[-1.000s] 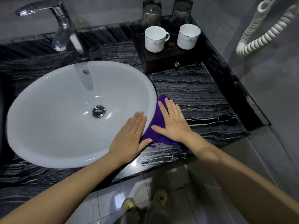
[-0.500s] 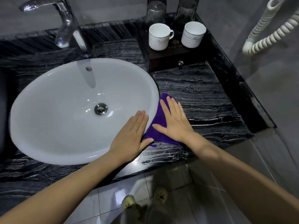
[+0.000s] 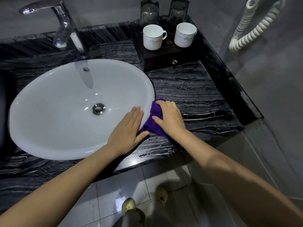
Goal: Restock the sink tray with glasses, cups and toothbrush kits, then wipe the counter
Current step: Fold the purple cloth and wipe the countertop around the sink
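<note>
A purple cloth [image 3: 153, 124] lies bunched on the black marble counter [image 3: 193, 95], right beside the rim of the white sink [image 3: 65, 115]. My right hand [image 3: 169, 118] has its fingers curled over the cloth, gripping it. My left hand [image 3: 127, 130] rests flat with fingers apart on the sink's right rim, its thumb touching the cloth. At the back right a dark wooden tray [image 3: 165, 52] holds two white cups [image 3: 153, 37] [image 3: 185, 34] and, behind them, two upturned glasses [image 3: 149, 11] [image 3: 177, 9]. No toothbrush kits are visible.
A chrome tap [image 3: 65, 28] stands behind the sink. A coiled white cord [image 3: 250, 25] hangs on the grey wall at the right. The counter's raised black edge [image 3: 229, 82] runs along its right side. Below lie floor tiles and my feet in slippers.
My right hand has gone from lying flat on the cloth to curling its fingers and bunching the cloth. My left hand stays on the sink rim.
</note>
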`<state>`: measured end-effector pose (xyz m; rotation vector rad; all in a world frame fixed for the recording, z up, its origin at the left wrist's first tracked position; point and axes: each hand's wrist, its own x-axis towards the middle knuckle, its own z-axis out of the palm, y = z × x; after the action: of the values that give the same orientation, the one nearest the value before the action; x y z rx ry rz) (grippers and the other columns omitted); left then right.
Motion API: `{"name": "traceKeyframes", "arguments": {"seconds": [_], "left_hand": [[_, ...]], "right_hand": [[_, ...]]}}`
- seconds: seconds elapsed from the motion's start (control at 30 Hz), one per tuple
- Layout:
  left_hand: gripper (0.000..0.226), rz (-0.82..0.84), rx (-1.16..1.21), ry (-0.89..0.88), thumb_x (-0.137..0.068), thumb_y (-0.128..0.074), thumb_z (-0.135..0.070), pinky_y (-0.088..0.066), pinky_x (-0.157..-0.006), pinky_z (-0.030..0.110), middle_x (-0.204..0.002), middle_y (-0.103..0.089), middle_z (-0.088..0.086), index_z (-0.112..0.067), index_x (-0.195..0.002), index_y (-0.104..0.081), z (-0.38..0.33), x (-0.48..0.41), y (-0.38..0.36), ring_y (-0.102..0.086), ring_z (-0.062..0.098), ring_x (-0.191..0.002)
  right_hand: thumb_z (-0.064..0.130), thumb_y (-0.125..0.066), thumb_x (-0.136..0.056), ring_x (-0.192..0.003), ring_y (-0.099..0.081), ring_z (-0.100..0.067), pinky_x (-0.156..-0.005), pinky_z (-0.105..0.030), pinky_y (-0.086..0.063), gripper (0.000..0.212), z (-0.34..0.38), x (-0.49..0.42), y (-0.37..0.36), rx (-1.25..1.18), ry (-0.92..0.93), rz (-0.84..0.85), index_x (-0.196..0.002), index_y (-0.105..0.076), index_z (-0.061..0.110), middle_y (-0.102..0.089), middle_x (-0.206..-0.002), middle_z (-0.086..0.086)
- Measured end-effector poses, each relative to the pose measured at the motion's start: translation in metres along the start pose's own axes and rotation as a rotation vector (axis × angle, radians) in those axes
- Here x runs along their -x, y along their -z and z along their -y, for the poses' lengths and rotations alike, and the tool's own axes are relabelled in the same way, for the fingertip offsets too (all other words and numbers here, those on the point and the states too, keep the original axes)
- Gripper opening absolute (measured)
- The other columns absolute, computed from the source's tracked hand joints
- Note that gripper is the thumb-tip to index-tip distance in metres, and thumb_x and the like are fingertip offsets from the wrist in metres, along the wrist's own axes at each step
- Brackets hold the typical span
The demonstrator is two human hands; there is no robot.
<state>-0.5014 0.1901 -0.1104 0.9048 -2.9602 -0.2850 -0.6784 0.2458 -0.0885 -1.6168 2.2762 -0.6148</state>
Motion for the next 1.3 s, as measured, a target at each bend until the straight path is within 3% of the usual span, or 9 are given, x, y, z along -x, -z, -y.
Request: {"name": "traceKeyframes", "arguments": {"seconds": [0.17, 0.3, 0.53, 0.63, 0.73, 0.87, 0.93, 1.03, 1.3], "left_hand": [[0.093, -0.026, 0.121, 0.03, -0.081, 0.002, -0.072, -0.002, -0.118, 0.031, -0.156, -0.007, 0.008, -0.007, -0.146, -0.011, 0.006, 0.006, 0.002, 0.004, 0.018, -0.144], [0.1, -0.032, 0.169, 0.106, -0.075, 0.006, -0.076, 0.004, -0.115, 0.027, -0.155, -0.001, 0.003, -0.007, -0.147, -0.009, 0.01, 0.016, 0.004, 0.009, 0.013, -0.142], [0.094, -0.063, 0.108, 0.119, -0.081, 0.001, -0.072, 0.004, -0.115, 0.026, -0.156, -0.009, 0.008, -0.005, -0.146, -0.014, 0.009, 0.016, 0.0, 0.006, 0.014, -0.142], [0.09, -0.072, 0.065, 0.101, -0.085, -0.003, -0.068, 0.005, -0.114, 0.024, -0.155, -0.016, 0.013, -0.003, -0.145, -0.019, 0.009, 0.017, 0.002, 0.0, 0.018, -0.142], [0.089, -0.082, 0.072, 0.102, -0.086, -0.006, -0.067, 0.003, -0.114, 0.025, -0.154, -0.018, 0.014, -0.002, -0.144, -0.022, 0.01, 0.017, 0.002, -0.003, 0.02, -0.142], [0.087, -0.067, 0.119, 0.087, -0.086, -0.005, -0.067, 0.003, -0.114, 0.023, -0.155, -0.015, 0.008, -0.005, -0.145, -0.02, 0.013, 0.02, 0.004, -0.001, 0.016, -0.143], [0.082, -0.065, 0.081, 0.093, -0.089, -0.006, -0.062, 0.0, -0.115, 0.025, -0.153, -0.021, 0.011, -0.004, -0.144, -0.025, 0.018, 0.025, 0.006, -0.009, 0.02, -0.143], [0.08, -0.026, 0.003, 0.137, -0.092, -0.006, -0.059, -0.005, -0.114, 0.03, -0.15, -0.03, 0.017, 0.0, -0.141, -0.032, 0.03, 0.043, 0.008, -0.018, 0.026, -0.14], [0.073, -0.017, -0.049, 0.156, -0.095, -0.007, -0.052, 0.001, -0.115, 0.026, -0.15, -0.029, 0.017, 0.001, -0.141, -0.029, 0.033, 0.053, 0.007, -0.018, 0.024, -0.14]], "right_hand": [[0.018, -0.073, -0.073, -0.117, -0.054, -0.028, -0.092, -0.026, -0.04, 0.063, 0.0, -0.014, 0.034, -0.298, -0.296, 0.033, -0.131, -0.047, 0.011, -0.059, -0.126, -0.009], [0.014, -0.077, -0.069, -0.105, -0.061, -0.024, -0.092, -0.031, -0.046, 0.05, -0.008, -0.03, 0.081, -0.499, -0.388, -0.083, -0.116, -0.061, 0.009, -0.066, -0.114, -0.008], [0.024, -0.074, -0.071, -0.119, -0.047, -0.028, -0.099, -0.04, -0.038, 0.058, -0.011, -0.039, 0.086, -0.074, -0.252, -0.381, -0.12, -0.046, 0.01, -0.052, -0.126, -0.009], [0.023, -0.073, -0.075, -0.121, -0.044, -0.028, -0.101, -0.041, -0.036, 0.063, -0.013, -0.022, 0.053, 0.027, -0.19, -0.256, -0.128, -0.041, 0.01, -0.049, -0.129, -0.009], [0.036, -0.067, -0.081, -0.116, -0.042, -0.028, -0.098, -0.04, -0.036, 0.065, -0.015, 0.001, 0.024, 0.122, -0.048, -0.068, -0.134, -0.037, 0.012, -0.048, -0.125, -0.009], [0.046, -0.05, -0.089, -0.111, -0.042, -0.028, -0.095, -0.04, -0.038, 0.053, -0.021, 0.012, 0.029, 0.207, 0.062, -0.032, -0.133, -0.042, 0.016, -0.046, -0.12, -0.01], [0.047, -0.045, -0.092, -0.121, -0.036, -0.03, -0.104, -0.042, -0.031, 0.051, -0.025, 0.005, 0.033, 0.253, 0.06, -0.015, -0.134, -0.042, 0.018, -0.04, -0.133, -0.012], [0.04, -0.033, -0.098, -0.142, -0.015, -0.027, -0.117, -0.042, -0.014, 0.054, -0.022, 0.002, 0.022, 0.09, -0.019, 0.163, -0.146, -0.024, 0.017, -0.02, -0.155, -0.01], [0.033, -0.034, -0.098, -0.145, -0.013, -0.026, -0.12, -0.037, -0.006, 0.055, 0.018, 0.04, -0.025, 0.026, -0.053, 0.039, -0.148, -0.018, 0.015, -0.015, -0.157, -0.012]]}}
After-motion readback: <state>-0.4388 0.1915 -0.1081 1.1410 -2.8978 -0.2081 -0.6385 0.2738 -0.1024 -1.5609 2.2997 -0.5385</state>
